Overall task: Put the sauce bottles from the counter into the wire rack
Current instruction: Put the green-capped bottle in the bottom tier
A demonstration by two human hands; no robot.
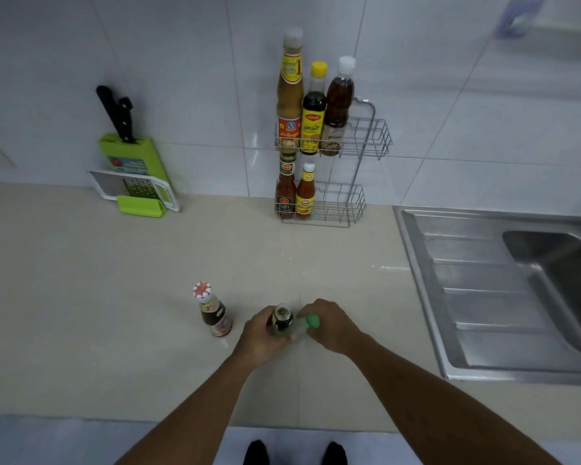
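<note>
At a tiled kitchen counter (81, 297), a person's left hand (262, 337) is wrapped around a small dark sauce bottle (281, 322) standing near the front edge, fingers closed on its body below the neck. The right hand (332, 327) is curled shut around a green-capped bottle (307, 323) tipped toward the first, its clear neck just beside or touching the dark bottle — which of the two cannot be told.

A third bottle, with a red-and-white cap (212, 310), stands loose on the counter just left of the hands, untouched.

The wire rack (366, 142) stands against the back wall, well apart from the hands. Its upper basket holds three tall bottles in a row at the left — a tan sauce (291, 95), a yellow-capped dark sauce (314, 112) and a white-capped brown sauce (338, 102) — with the right end open. The lower basket (346, 203) holds two red chilli sauce bottles (296, 193) at its left, the right part free.

The risks look plain enough. Two bottles lifted side by side could knock together, or the left forearm could sweep the red-capped bottle over. The dark bottle's cap cannot be made out clearly; if it is off, tilting it would spill. At the rack, the lower tier sits under the upper basket — a bottle pushed in carelessly could catch the wire or topple the chilli sauces already there.
</note>
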